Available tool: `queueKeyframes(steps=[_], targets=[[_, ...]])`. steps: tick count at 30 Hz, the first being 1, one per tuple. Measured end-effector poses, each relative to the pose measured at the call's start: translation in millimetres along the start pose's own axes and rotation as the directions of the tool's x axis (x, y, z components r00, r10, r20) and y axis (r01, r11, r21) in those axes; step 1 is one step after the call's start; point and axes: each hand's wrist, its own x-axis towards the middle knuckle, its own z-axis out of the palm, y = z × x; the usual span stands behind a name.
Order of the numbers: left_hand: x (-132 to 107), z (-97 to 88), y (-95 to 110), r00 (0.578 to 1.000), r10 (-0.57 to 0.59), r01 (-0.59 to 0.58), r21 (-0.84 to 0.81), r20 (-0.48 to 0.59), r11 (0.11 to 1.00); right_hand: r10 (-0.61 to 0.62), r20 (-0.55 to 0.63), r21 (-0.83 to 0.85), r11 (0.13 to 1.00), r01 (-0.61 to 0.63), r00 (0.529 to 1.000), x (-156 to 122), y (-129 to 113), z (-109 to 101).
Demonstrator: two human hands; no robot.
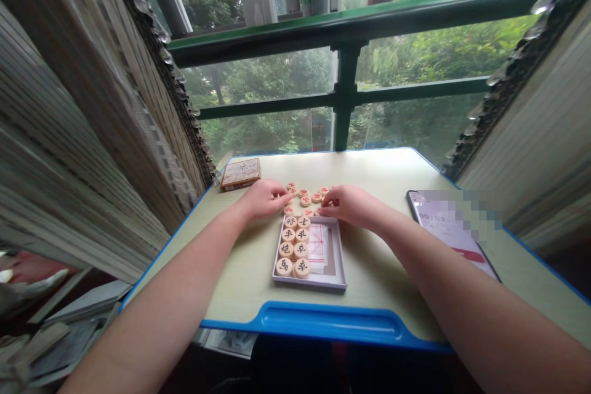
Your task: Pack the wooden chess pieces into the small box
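Tray (339, 252): on the worktop (383, 172), behind the blue groove (330, 320) of its near edge. Black-marked pieces (301, 250): two columns along the tray's left wall, which apparently keeps them straight; printed sheet (317, 246) showing to their right. Red-marked pieces (305, 201): loose beyond the tray's far edge, between the hands. Left hand (268, 199), right hand (344, 204): fingers curled narrow at the group's sides; whether either grips a piece, cannot tell. Box (241, 172): far-left corner. Phone (434, 221): by the right edge, well apart, leaving forearm room.
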Motion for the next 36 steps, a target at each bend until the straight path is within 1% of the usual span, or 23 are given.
queueKeyframes(steps=[5,7,9,12,14,17,20,25,29,32,36], targets=[[-1,0.0,-1,0.998,-0.046,0.046,0.0,-0.032,0.999,-0.014,0.013,0.018,1.0,0.014,1.0,-1,-2,0],[-1,-0.7,2,0.998,-0.045,0.045,-0.023,-0.038,0.999,0.009,-0.008,0.011,1.0,-0.009,1.0,0,-1,1],[-2,-1.3,6,1.0,-0.022,0.021,-0.058,-0.02,0.998,0.041,-0.027,0.001,0.999,-0.041,0.999,1,0,2],[-5,-2.3,14,0.998,0.025,-0.016,-0.141,0.065,0.99,0.06,-0.015,-0.029,0.998,-0.061,0.998,1,-1,3],[-7,-3.7,18,0.99,0.04,-0.016,-0.18,0.135,0.984,0.065,-0.004,-0.065,0.996,-0.066,0.998,1,-1,4],[-10,-7.4,22,0.977,0.021,0.02,-0.19,0.214,0.981,0.1,-0.017,-0.099,0.99,-0.101,0.995,2,-1,4],[-11,-11.7,23,0.964,-0.017,0.069,-0.189,0.266,0.98,0.132,-0.052,-0.134,0.981,-0.138,0.99,2,1,3],[-11,-15.4,15,0.937,-0.052,0.143,-0.244,0.347,0.959,0.169,-0.094,-0.197,0.963,-0.185,0.981,-2,0,-1],[-9,-17.0,5,0.934,-0.081,0.205,-0.334,0.349,0.92,0.192,-0.074,-0.187,0.961,-0.203,0.979,-4,-3,-1],[-8,-19.3,3,0.915,-0.052,0.211,-0.363,0.4,0.908,0.19,-0.057,-0.2,0.96,-0.198,0.98,-4,-4,2],[-11,-20.7,4,0.888,-0.033,0.202,-0.324,0.459,0.924,0.157,-0.057,-0.229,0.959,-0.166,0.986,-4,-4,6]])
